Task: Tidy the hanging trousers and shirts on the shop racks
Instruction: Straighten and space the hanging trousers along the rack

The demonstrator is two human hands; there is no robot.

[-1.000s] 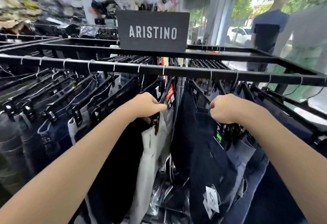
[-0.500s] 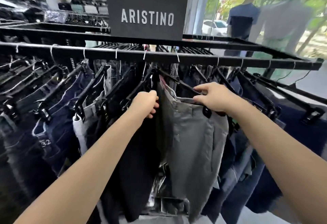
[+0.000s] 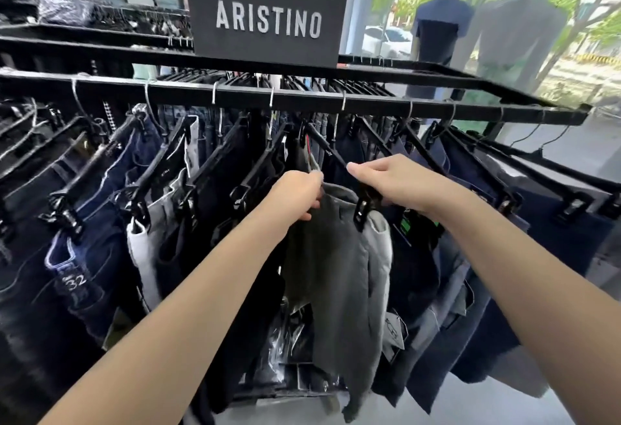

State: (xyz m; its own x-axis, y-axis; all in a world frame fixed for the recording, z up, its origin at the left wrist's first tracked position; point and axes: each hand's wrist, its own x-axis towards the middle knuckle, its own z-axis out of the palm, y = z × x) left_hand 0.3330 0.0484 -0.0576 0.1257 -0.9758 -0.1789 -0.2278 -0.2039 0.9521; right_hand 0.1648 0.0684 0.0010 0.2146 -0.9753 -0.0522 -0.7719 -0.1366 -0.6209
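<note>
Grey trousers (image 3: pixel 339 277) hang from a black clip hanger (image 3: pixel 327 152) on the black rack rail (image 3: pixel 302 100), in the middle of the row. My left hand (image 3: pixel 297 194) grips the waistband of these trousers at its left end. My right hand (image 3: pixel 395 182) holds the hanger bar near its right clip (image 3: pixel 362 213), fingers curled over it. Dark jeans (image 3: pixel 80 250) fill the rack on the left, and navy trousers (image 3: pixel 544 256) hang on the right, all on black clip hangers.
A black ARISTINO sign (image 3: pixel 267 13) stands on top of the rack. Behind it, mannequins (image 3: pixel 437 35) face a shop window at the right. More racks and shelves of clothing (image 3: pixel 84 11) lie at the back left. Plastic-wrapped stock (image 3: pixel 285 340) sits under the rack.
The grey trousers have come out from between the dark pairs. My left hand moved from the neighbouring hanger to the grey waistband. My right hand stays on the hanger.
</note>
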